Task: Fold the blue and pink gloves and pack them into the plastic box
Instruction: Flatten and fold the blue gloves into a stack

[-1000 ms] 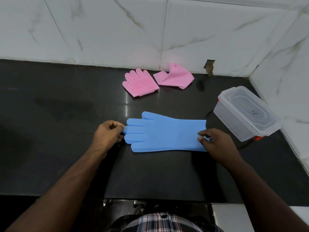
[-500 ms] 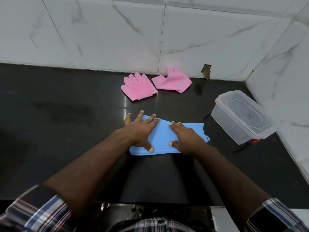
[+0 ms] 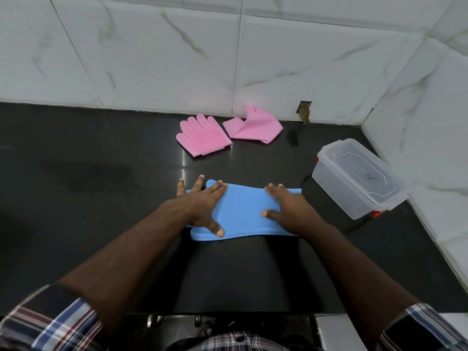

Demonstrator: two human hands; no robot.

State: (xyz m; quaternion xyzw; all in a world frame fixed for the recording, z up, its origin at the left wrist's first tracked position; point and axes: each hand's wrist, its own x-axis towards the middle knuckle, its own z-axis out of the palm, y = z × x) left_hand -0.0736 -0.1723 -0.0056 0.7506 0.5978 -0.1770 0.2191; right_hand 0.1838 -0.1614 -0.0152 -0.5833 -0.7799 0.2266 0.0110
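A blue glove lies flat on the black counter, fingers pointing left. My left hand presses flat on its finger end with straight, spread fingers. My right hand presses flat on its cuff end. Behind it lie two pink gloves: one folded glove with its fingers showing, and a second pink glove folded over beside it. The clear plastic box with its lid on stands at the right, near the wall.
White marble-tiled walls close off the back and right side of the counter. A small hole shows in the back wall. Something red peeks out under the box. The counter's front edge runs near my body.
Both hands went from pinching the blue glove's ends to lying flat on top of it. The glove has stayed in place; the view shifted slightly.
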